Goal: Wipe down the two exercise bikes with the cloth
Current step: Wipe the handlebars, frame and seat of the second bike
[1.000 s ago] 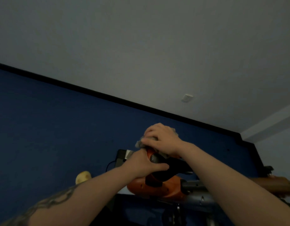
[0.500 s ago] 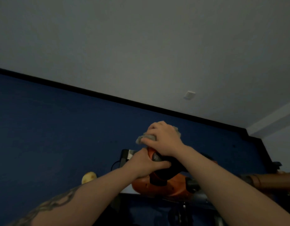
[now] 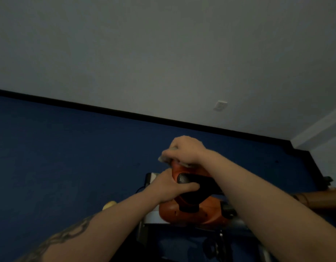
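The exercise bike (image 3: 190, 214) has an orange body with a black handle. The cloth (image 3: 164, 158) is pale grey. The wall (image 3: 69, 157) is deep blue below a black stripe (image 3: 106, 110) and grey-white above. The left forearm (image 3: 69, 235) carries a dark tattoo pattern.

A dim grey-white upper wall (image 3: 163, 53) with a small white socket plate (image 3: 220, 105) meets a deep blue lower wall (image 3: 59, 157) along a black band (image 3: 125, 112)

Glossy orange plastic shell of the exercise bike (image 3: 190, 214) under my arms, matt black textured plastic grip (image 3: 196, 180) across it, pale soft cloth (image 3: 164, 158) bunched under my right hand (image 3: 184, 149), dull grey metal tube (image 3: 237, 223) below, matt blue wall (image 3: 59, 157), smooth white ceiling (image 3: 163, 53)
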Demonstrator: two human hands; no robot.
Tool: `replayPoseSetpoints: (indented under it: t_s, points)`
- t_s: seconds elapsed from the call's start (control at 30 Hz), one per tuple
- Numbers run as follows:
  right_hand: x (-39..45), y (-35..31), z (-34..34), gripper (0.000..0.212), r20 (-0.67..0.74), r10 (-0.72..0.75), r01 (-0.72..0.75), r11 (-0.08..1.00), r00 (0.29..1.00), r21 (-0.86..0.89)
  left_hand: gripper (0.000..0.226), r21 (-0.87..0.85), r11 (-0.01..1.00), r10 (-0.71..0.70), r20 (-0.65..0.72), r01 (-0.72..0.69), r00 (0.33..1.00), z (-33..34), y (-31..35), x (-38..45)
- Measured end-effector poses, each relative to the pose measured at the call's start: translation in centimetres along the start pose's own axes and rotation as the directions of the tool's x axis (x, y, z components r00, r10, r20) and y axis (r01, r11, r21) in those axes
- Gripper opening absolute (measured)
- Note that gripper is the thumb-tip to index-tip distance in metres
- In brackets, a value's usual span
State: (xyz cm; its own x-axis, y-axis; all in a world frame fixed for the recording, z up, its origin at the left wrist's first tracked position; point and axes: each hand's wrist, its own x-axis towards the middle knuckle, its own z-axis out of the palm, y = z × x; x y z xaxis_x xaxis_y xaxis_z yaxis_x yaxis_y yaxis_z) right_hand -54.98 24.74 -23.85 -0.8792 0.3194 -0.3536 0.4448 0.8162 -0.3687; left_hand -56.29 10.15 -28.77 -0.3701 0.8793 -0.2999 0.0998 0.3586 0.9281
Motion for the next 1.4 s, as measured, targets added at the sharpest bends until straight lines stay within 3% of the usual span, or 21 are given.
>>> replayPoseSetpoints:
  t_s: [0.1,0.17,0.27,0.33,0.4,0.5,0.57,0.73,0.83,0.9,0.93,1.0,1.1,1.17,1.23,1.33,1.4]
  points:
    - [0.8,0.9,-0.9,0.042,0.013,0.137,-0.136,0.96,0.99,0.243,0.032,-0.057,0.998,-0.016,0.009,0.017,1.0,0.0,0.0,-0.1]
    - [0.1,0.9,0.3,0.04,-0.084,0.108,-0.098,0.989,0.991,0.106,0.032,-0.039,0.999,0.001,0.009,0.0,1.0,0.2,-0.1,-0.2]
    - [-1.6,0.6,3.0,0.042,-0.239,-0.261,0.195,0.944,0.935,-0.268,0.056,0.017,0.999,0.033,-0.038,-0.033,0.999,0.3,-0.3,-0.2]
    - [-1.8,1.3,2.5,0.047,-0.187,-0.355,0.309,0.922,0.916,-0.232,0.067,0.016,0.999,0.028,-0.05,-0.028,0.998,0.3,-0.3,-0.1]
    - [-1.3,2.3,1.1,0.047,-0.14,-0.253,0.256,0.967,0.957,0.002,0.049,-0.024,1.0,0.02,-0.017,-0.02,1.0,0.2,-0.3,0.0]
    - [-0.7,3.1,-0.1,0.046,-0.105,0.082,-0.035,0.921,0.991,0.388,0.032,-0.116,0.993,0.005,0.027,-0.002,1.0,0.1,0.0,-0.2]
    - [-1.0,3.2,0.6,0.051,-0.144,0.221,-0.135,0.883,0.965,0.45,0.037,-0.144,0.989,-0.01,0.021,0.013,1.0,0.2,-0.2,-0.2]
    - [-4.8,4.4,3.8,0.056,-0.467,0.387,-0.332,0.922,0.795,0.199,0.03,-0.142,0.99,0.008,0.026,-0.004,1.0,0.2,-0.3,-0.3]
    - [-5.5,4.9,2.7,0.06,-0.333,0.553,-0.521,0.833,0.764,0.187,0.034,-0.13,0.991,0.003,0.026,0.0,1.0,0.1,-0.2,-0.3]
    - [-4.0,4.6,1.2,0.038,-0.145,0.638,-0.617,0.769,0.756,0.165,0.032,-0.093,0.996,0.01,0.025,-0.008,1.0,0.1,-0.1,-0.1]
    - [-3.1,3.6,0.9,0.038,-0.119,0.639,-0.624,0.769,0.76,0.141,0.029,-0.086,0.996,0.013,0.022,-0.011,1.0,0.1,-0.1,0.0]
    - [-1.6,1.2,1.2,0.036,-0.19,0.559,-0.546,0.829,0.807,0.121,0.023,-0.085,0.996,0.028,0.021,-0.026,0.999,0.2,0.0,0.1]
    - [-1.9,-0.6,2.2,0.044,-0.331,0.321,-0.299,0.947,0.887,0.118,0.023,-0.054,0.998,0.017,0.011,-0.016,1.0,0.3,-0.1,0.1]
    - [-3.5,1.4,1.8,0.048,-0.291,0.297,-0.226,0.941,0.909,0.253,0.029,-0.057,0.998,-0.032,-0.012,0.031,0.999,0.3,-0.1,0.2]
    - [-5.2,4.9,1.2,0.056,-0.202,0.422,-0.344,0.879,0.884,0.33,0.052,-0.034,0.996,-0.079,-0.011,0.079,0.997,0.2,-0.2,0.2]
    - [-6.5,8.0,1.0,0.053,-0.071,0.588,-0.57,0.802,0.805,0.18,0.089,0.062,0.983,-0.171,-0.057,0.175,0.984,0.3,0.1,-0.7]
    - [-5.1,7.5,0.5,0.038,0.006,0.634,-0.633,0.772,0.773,0.059,0.095,0.319,0.934,-0.104,-0.18,0.158,0.978,0.1,0.5,-1.2]
